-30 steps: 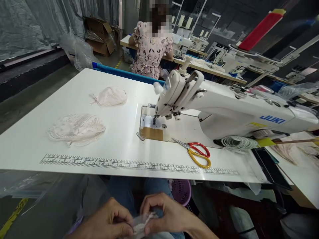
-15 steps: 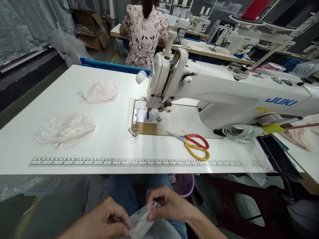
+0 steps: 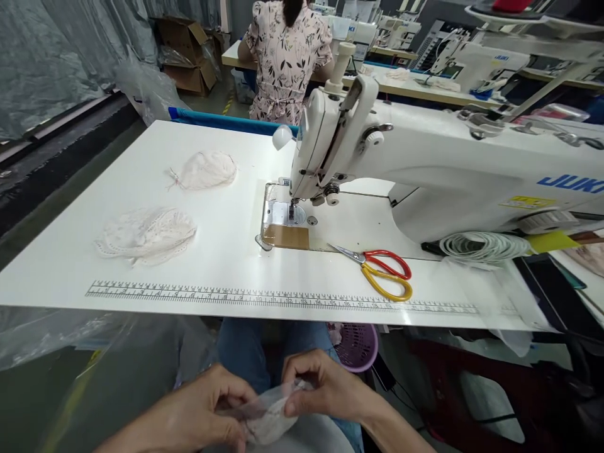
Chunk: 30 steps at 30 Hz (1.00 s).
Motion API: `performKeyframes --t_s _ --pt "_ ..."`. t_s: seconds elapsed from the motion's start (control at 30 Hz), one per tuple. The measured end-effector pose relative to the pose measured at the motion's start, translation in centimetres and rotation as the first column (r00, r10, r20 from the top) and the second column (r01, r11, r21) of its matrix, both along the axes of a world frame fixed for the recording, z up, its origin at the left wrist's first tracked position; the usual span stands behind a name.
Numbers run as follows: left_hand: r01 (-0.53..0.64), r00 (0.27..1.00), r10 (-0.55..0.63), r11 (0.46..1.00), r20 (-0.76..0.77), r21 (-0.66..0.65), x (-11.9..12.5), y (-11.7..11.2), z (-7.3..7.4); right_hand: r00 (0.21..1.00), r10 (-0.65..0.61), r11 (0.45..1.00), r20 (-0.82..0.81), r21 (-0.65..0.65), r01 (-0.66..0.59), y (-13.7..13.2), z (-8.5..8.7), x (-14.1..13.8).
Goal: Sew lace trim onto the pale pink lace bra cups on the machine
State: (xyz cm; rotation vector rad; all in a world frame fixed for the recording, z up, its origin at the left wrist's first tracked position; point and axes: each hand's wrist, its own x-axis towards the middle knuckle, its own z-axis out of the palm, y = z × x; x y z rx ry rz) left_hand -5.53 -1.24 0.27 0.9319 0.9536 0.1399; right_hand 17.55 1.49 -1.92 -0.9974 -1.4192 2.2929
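Note:
Over my lap, below the table edge, a piece of sheer white lace fabric (image 3: 271, 420) is stretched between my two hands. My left hand (image 3: 207, 406) pinches its left end, the fingertips partly hidden by the cloth. The thumb and fingers of my right hand (image 3: 318, 390) grip the gathered right end. On the table lie two pale lace pieces: a gathered one (image 3: 207, 171) with loose threads at its left tip, and a flatter one (image 3: 147, 234) nearer me. Neither hand touches the table.
A white sewing machine (image 3: 425, 145) stands on the table (image 3: 226, 264). Scissors (image 3: 384, 274) with red and yellow handles lie in front of it, beside a coil of white cord (image 3: 484, 245). A purple basket (image 3: 361, 346) is below the edge. Another person (image 3: 287, 63) sits ahead.
The view has shifted, so the table and machine sit further right. Both hands still hold the lace, which now looks more bunched between them.

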Motion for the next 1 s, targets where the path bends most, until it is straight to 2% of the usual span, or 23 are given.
performKeyframes --t_s 0.07,0.17,0.23,0.43,0.53,0.67,0.8,0.9,1.0 --pt "-0.016 1.0 0.017 0.999 -0.013 0.052 0.6 0.0 -0.8 0.997 0.002 0.993 0.076 0.121 -0.011 -0.2 0.4 -0.5" --pt "-0.039 0.998 0.046 0.99 -0.051 0.137 1.6 -0.1 -2.0 0.979 -0.039 0.941 0.199 0.338 -0.032 -0.4 1.0 -1.0" --pt "-0.03 0.996 0.045 0.984 -0.079 0.175 1.9 -0.1 -2.5 0.966 -0.068 0.916 0.251 0.399 -0.04 -0.5 1.5 -0.9" --pt "0.07 0.991 -0.046 0.979 -0.129 0.192 0.8 -0.7 -2.4 0.973 -0.057 0.965 0.224 0.264 -0.004 -0.6 1.8 0.0" --pt "0.072 0.989 -0.045 0.979 -0.143 0.19 0.3 -1.1 -2.5 0.983 -0.034 0.961 0.18 0.277 -0.017 -0.7 1.5 0.1" --pt "0.092 0.984 -0.063 0.98 -0.165 0.178 0.1 -1.4 -2.5 0.985 -0.04 0.934 0.168 0.357 -0.023 -0.8 1.4 -0.2" --pt "0.103 0.977 -0.066 0.979 -0.205 0.177 0.3 -1.0 -1.4 0.99 -0.016 0.927 0.143 0.374 -0.039 -0.8 1.6 -0.4" --pt "0.059 0.988 -0.038 0.988 -0.149 0.143 0.8 -0.6 -0.6 0.99 0.0 0.926 0.142 0.374 -0.054 -0.9 1.7 -0.5" --pt "0.033 0.994 -0.016 0.986 -0.106 0.161 1.3 -0.6 -0.9 0.989 -0.006 0.922 0.15 0.385 -0.053 -1.0 1.8 -0.6"
